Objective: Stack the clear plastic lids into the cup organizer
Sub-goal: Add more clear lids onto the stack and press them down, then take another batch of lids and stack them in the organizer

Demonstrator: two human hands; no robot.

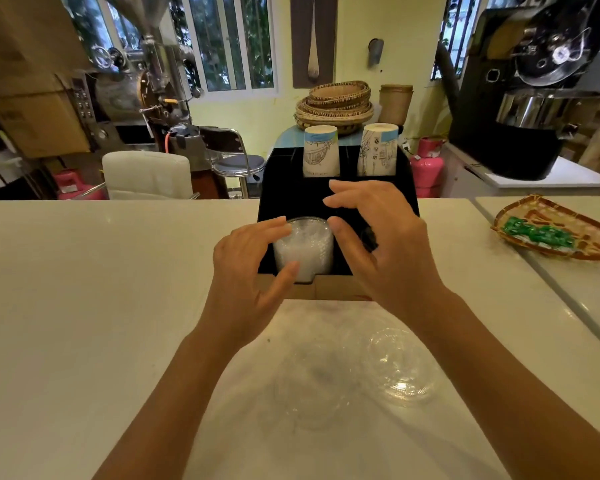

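Nearest, a loose clear lid is lying on the white counter. Beyond it, the left hand and right hand are hovering with fingers spread, flanking a stack of clear lids sitting in the near-left slot of the black cup organizer. Farther back, two stacks of paper cups are standing upside down in its far slots.

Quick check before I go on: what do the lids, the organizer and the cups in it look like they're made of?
Lid stack: thin clear plastic, glossy, with white glints; the loose lid shows the counter through it. Cup organizer: smooth black, probably acrylic or plastic, hard to tell. Paper cups: matte printed paper, by the look.
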